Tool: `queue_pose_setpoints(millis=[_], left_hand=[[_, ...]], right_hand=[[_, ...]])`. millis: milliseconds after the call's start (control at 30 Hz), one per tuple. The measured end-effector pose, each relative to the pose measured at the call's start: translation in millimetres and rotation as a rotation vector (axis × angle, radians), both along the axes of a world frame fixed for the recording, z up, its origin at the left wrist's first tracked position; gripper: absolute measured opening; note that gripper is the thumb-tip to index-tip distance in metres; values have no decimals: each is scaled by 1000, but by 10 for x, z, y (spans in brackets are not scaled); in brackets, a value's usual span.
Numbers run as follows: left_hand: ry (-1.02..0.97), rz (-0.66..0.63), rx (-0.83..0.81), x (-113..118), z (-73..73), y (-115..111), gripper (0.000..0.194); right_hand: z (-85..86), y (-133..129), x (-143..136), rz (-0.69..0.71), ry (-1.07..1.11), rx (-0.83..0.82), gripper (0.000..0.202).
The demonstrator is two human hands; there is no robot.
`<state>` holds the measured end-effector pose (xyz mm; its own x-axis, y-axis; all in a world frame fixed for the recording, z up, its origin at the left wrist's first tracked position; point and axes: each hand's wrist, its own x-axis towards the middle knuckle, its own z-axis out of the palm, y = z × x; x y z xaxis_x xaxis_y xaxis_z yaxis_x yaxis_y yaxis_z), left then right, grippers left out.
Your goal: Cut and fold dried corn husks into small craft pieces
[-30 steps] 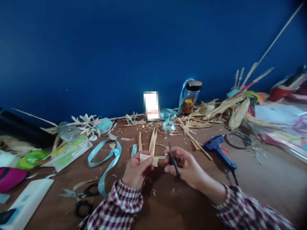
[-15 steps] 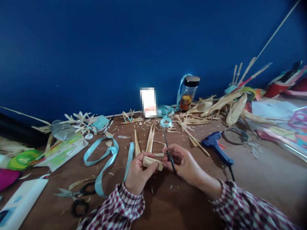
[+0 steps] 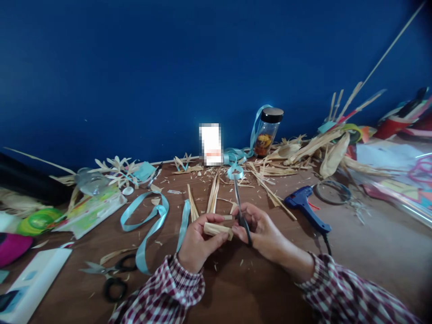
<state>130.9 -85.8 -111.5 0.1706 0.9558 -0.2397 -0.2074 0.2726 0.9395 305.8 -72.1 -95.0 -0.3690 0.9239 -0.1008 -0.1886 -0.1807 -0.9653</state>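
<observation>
Pinching flat, fibrous husk (image 3: 214,229), the left hand (image 3: 201,244) is curled; dark-handled scissors (image 3: 242,220) are gripped by the right hand (image 3: 262,233).

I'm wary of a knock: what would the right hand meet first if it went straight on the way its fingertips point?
Most likely the pale strip held in the left hand; the right hand points toward its nearer end. Depth is unclear, so they may already touch.
</observation>
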Motion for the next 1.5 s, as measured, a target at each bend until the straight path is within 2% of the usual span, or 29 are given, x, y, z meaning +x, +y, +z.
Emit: queue_pose_setpoints(millis=[200, 400, 567, 733, 900, 1033, 1100, 1333, 1500], left_hand=[[-52, 23, 9, 8, -15, 16, 40], [-117, -10, -6, -3, -25, 27, 47], [-93, 64, -49, 11, -27, 15, 40], [-127, 128, -95, 59, 53, 9, 42], [-264, 235, -233, -56, 135, 103, 48], [-401, 316, -282, -233, 166, 202, 44], [-459, 334, -288, -294, 175, 230, 40], [-504, 452, -311, -316, 202, 261, 36], [-436, 415, -279, -318, 185, 266, 36]], right_hand=[[32, -8, -24, 0, 12, -29, 43], [65, -16, -38, -14, 14, -32, 42], [55, -24, -50, -36, -12, -32, 41], [62, -19, -58, -26, -29, -19, 40], [76, -39, 0, 96, -29, -19, 42], [101, -77, 75, 376, 48, -60, 47], [113, -91, 102, 472, 62, -98, 51], [80, -92, 120, 551, 36, -173, 53], [41, -71, 137, 586, 31, -199, 55]])
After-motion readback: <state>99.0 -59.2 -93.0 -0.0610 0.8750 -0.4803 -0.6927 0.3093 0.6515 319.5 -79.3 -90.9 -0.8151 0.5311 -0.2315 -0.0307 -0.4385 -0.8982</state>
